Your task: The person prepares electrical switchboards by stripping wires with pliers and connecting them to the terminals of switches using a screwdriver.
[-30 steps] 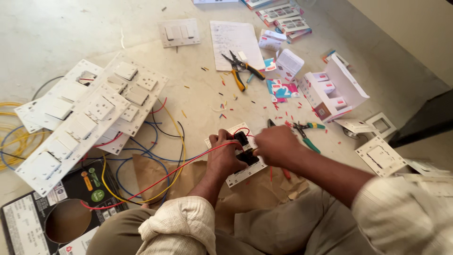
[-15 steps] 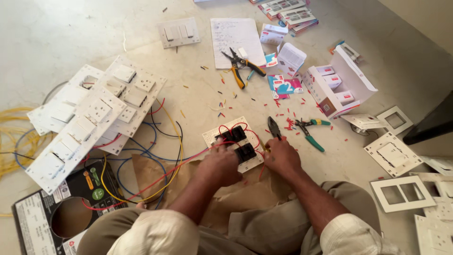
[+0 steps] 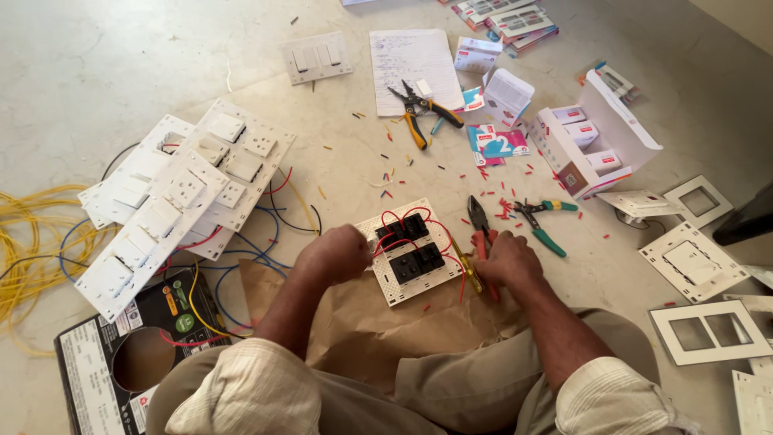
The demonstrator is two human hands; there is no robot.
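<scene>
1. Right now the left hand (image 3: 336, 251) is curled into a loose fist at the left edge of the white switch plate (image 3: 409, 251), knuckles up. Its fingertips are tucked under and hidden, so whether they pinch a wire I cannot tell.
2. Over to the right hand (image 3: 507, 259): fingers folded down together over the red handles of the pliers (image 3: 481, 229), whose dark nose pokes out beyond the knuckles, pointing away from the body. The grip itself is covered by the back of the hand.
3. Between the two sets of fingers lies the plate, back side up on the brown paper (image 3: 378, 334), with black modules and looped red wires (image 3: 403, 221) on it.
4. A yellow-handled screwdriver (image 3: 465, 266) sits just left of the right fingers, its lower end lost under the hand.
5. Just beyond the right fingers, green-handled cutters (image 3: 541, 221) lie among red wire scraps on the floor.
6. Farther out past the fingertips, yellow-handled pliers (image 3: 419, 113) rest on a written sheet, beside an open carton (image 3: 600, 133).
7. Left of the left fist, white switch panels (image 3: 173, 201) overlap, hiding the blue and red wiring beneath.
8. At the far left, a yellow wire coil (image 3: 36, 242) is cut off by the frame.
</scene>
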